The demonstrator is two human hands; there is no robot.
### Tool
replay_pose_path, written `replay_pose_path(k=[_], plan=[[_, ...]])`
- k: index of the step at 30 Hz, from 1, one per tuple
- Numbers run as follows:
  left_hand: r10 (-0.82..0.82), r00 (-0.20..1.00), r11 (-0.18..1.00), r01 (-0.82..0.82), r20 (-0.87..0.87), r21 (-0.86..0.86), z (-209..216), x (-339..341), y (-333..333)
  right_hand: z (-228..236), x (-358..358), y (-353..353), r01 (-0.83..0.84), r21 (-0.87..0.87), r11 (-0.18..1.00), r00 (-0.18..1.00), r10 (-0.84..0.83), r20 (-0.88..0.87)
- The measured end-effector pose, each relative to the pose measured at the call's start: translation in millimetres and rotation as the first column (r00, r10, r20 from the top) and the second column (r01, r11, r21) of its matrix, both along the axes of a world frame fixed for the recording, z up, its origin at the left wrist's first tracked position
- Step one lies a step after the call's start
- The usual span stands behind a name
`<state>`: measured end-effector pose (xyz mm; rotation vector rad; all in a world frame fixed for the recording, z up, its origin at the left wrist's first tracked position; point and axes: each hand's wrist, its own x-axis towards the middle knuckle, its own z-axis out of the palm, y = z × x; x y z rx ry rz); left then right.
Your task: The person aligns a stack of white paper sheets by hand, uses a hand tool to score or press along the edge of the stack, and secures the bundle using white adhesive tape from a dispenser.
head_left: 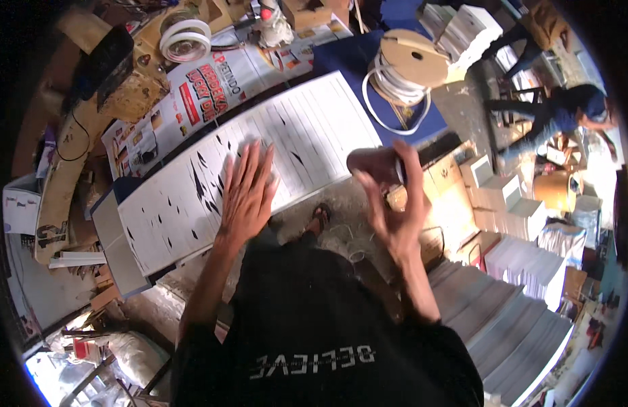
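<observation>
Our left hand (246,193) spreads open over the panel (320,119); right hand (400,220) grips a brown cylinder (371,165) (blurred); slackening could drop it past the near edge.

Under you, just toward eleven o'clock, the black-streaked white panel (307,142) looks smooth and flat-finished, its core material hidden. At two o'clock your dark brown rounded piece (371,163) is smooth with a dull sheen; its material you cannot tell. Your black T-shirt (314,305) at six is matt cloth. At one o'clock you have a matt brown cardboard-like spool flange (402,54) and a smooth, plastic-looking white coil (395,86). Between ten and eleven, your printed banner (168,115) looks like slick plastic sheeting; at nine, the curved board (70,156) looks like pale wood.
</observation>
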<state>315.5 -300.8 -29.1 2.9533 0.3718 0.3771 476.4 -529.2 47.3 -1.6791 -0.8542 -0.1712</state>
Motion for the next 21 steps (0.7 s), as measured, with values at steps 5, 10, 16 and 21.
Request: replay_pose_path(k=[5, 10, 16, 21], plan=[[0.195, 0.981, 0.977, -0.196, -0.017, -0.082, 5.8, -40.1, -19.7, -34.2, 1.8, -2.7, -0.110, -0.375, 0.920, 0.989, 0.063, -0.135], [0.305, 0.952, 0.947, -0.306, -0.024, -0.097, -4.5, -88.4, -18.1, 17.9, -23.4, 7.7, -0.017, -0.127, 0.992, 1.000, 0.017, -0.007], [0.414, 0.904, 0.904, -0.422, -0.109, -0.067, -12.8, -168.2, -8.0, -2.6, -42.5, 27.5, -0.180, -0.265, 0.947, 0.978, 0.144, -0.149], [0.720, 0.694, 0.688, -0.714, -0.005, -0.127, -12.2, -228.5, 15.4, -21.8, -68.2, 32.0, -0.270, -0.407, 0.873, 0.960, 0.277, -0.041]])
